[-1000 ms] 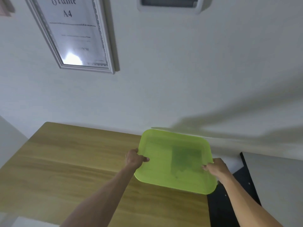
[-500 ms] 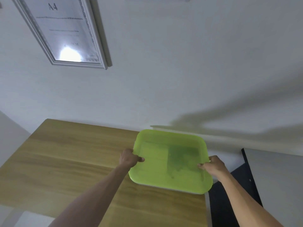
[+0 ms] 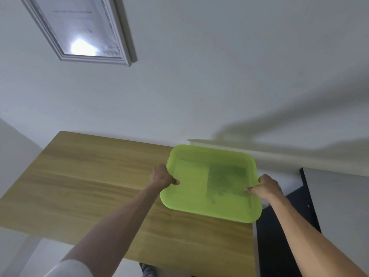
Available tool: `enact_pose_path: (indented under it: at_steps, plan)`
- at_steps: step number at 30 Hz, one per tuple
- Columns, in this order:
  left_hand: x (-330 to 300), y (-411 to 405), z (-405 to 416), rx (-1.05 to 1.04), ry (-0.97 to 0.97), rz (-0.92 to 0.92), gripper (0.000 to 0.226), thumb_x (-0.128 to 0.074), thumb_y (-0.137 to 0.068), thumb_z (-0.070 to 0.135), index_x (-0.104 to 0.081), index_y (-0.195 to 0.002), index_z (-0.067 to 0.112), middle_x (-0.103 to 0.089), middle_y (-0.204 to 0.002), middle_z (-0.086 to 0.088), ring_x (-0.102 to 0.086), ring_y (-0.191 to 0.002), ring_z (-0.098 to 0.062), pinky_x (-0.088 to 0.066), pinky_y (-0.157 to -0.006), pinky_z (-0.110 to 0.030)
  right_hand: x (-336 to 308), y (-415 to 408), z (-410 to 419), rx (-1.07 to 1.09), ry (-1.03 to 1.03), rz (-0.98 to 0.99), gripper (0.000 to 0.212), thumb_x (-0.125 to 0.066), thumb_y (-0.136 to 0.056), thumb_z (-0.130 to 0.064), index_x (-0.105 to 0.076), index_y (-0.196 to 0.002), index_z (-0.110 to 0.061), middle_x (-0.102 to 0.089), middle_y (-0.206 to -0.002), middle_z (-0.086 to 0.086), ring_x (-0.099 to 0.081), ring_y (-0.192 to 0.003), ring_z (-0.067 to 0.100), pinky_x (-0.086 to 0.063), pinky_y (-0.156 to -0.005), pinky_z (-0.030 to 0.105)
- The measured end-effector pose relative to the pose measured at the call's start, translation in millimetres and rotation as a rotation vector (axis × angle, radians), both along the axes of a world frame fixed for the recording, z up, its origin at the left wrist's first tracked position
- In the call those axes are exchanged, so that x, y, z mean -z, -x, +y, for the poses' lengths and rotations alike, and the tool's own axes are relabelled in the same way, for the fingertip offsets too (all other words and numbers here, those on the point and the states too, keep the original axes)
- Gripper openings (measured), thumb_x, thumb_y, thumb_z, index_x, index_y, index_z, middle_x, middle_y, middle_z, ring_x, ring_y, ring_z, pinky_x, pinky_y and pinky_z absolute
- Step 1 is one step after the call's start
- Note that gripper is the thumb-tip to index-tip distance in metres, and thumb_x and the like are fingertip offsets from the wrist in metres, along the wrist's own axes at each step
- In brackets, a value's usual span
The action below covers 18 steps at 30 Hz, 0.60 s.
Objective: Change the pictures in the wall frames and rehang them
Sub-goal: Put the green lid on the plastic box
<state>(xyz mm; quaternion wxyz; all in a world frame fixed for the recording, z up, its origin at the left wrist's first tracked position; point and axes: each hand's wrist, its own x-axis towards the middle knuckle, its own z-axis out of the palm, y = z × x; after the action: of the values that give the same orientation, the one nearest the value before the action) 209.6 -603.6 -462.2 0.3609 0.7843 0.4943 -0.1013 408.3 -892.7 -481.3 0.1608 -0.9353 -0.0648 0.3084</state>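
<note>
A translucent lime-green tray (image 3: 191,198) sits over the far right corner of the wooden table (image 3: 79,188), with a darker patch showing through its middle. My left hand (image 3: 161,176) grips the tray's left rim, thumb on top. My right hand (image 3: 266,186) grips the right rim the same way. A silver picture frame (image 3: 83,33) holding a white printed sheet hangs on the wall at the upper left, with a bright light glare on its glass.
The white wall rises right behind the table. A black-edged grey panel (image 3: 339,206) stands beside the table on the right. Someone's shoe (image 3: 147,270) shows below the table's near edge.
The tray, held in both hands, has shifted a little toward the table's right corner and lower. My view has tilted down, so the frame sits higher and closer to the edge.
</note>
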Motion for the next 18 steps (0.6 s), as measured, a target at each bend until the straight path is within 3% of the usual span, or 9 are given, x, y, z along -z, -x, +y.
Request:
enact_pose_path:
  at_steps: [5, 8, 10, 12, 13, 15, 18]
  plan:
    - [13, 6, 0, 0.012, -0.046, -0.035, 0.050, -0.091, -0.061, 0.035, -0.047, -0.075, 0.014, -0.056, -0.087, -0.004, -0.056, -0.083, -0.026, -0.049, -0.072, -0.039, -2, 6, -2, 0.004, -0.011, -0.041, 0.064, -0.086, -0.071, -0.044, -0.048, -0.108, -0.007, -0.059, -0.104, 0.007, -0.059, -0.096, 0.029, -0.044, -0.069, 0.035]
    - [17, 10, 2, 0.079, -0.056, -0.026, 0.051, -0.087, -0.065, 0.043, -0.045, -0.065, 0.015, -0.054, -0.083, -0.006, -0.053, -0.076, -0.026, -0.046, -0.067, -0.037, -1, 6, 0, -0.008, 0.016, -0.028, 0.072, -0.086, -0.071, -0.044, -0.045, -0.115, -0.006, -0.058, -0.112, 0.011, -0.058, -0.102, 0.032, -0.045, -0.071, 0.036]
    - [15, 8, 0, 0.173, -0.100, 0.051, 0.048, -0.080, -0.073, 0.048, -0.055, -0.079, 0.008, -0.057, -0.098, -0.011, -0.055, -0.088, -0.028, -0.044, -0.069, -0.036, -4, 8, 5, -0.019, 0.050, -0.009, 0.075, -0.086, -0.071, -0.044, -0.046, -0.120, -0.004, -0.056, -0.119, 0.015, -0.058, -0.106, 0.033, -0.050, -0.079, 0.038]
    - [11, 3, -3, 0.289, -0.148, 0.139, 0.052, -0.071, -0.083, 0.048, -0.057, -0.104, 0.003, -0.048, -0.130, -0.018, -0.046, -0.121, -0.034, -0.045, -0.091, -0.041, -11, 12, 12, -0.092, 0.116, -0.039, 0.078, -0.080, -0.078, -0.039, -0.040, -0.135, -0.004, -0.044, -0.133, 0.018, -0.050, -0.119, 0.034, -0.048, -0.096, 0.044]
    - [10, 0, -5, 0.331, -0.158, 0.146, 0.061, -0.069, -0.086, 0.044, -0.050, -0.125, 0.000, -0.036, -0.143, -0.020, -0.033, -0.134, -0.036, -0.038, -0.104, -0.043, -16, 15, 16, -0.155, 0.136, -0.090, 0.083, -0.074, -0.081, -0.035, -0.031, -0.145, -0.004, -0.034, -0.144, 0.019, -0.041, -0.130, 0.036, -0.043, -0.105, 0.045]
    - [7, -6, -10, 0.403, -0.177, 0.091, 0.090, -0.064, -0.087, 0.036, -0.011, -0.153, 0.005, -0.007, -0.158, -0.020, -0.005, -0.146, -0.038, -0.017, -0.119, -0.046, -23, 21, 27, -0.270, 0.083, -0.212, 0.089, -0.063, -0.086, -0.031, -0.011, -0.156, -0.010, -0.008, -0.161, 0.015, -0.016, -0.148, 0.035, -0.026, -0.119, 0.045]
    - [17, -15, -20, 0.532, -0.259, -0.005, 0.094, -0.050, -0.094, 0.049, 0.011, -0.154, 0.010, 0.022, -0.160, -0.016, 0.019, -0.148, -0.033, 0.006, -0.122, -0.045, -15, 33, 40, -0.412, 0.025, -0.288, 0.080, -0.044, -0.098, -0.048, 0.000, -0.158, -0.018, 0.013, -0.165, 0.009, 0.007, -0.153, 0.028, -0.003, -0.124, 0.044]
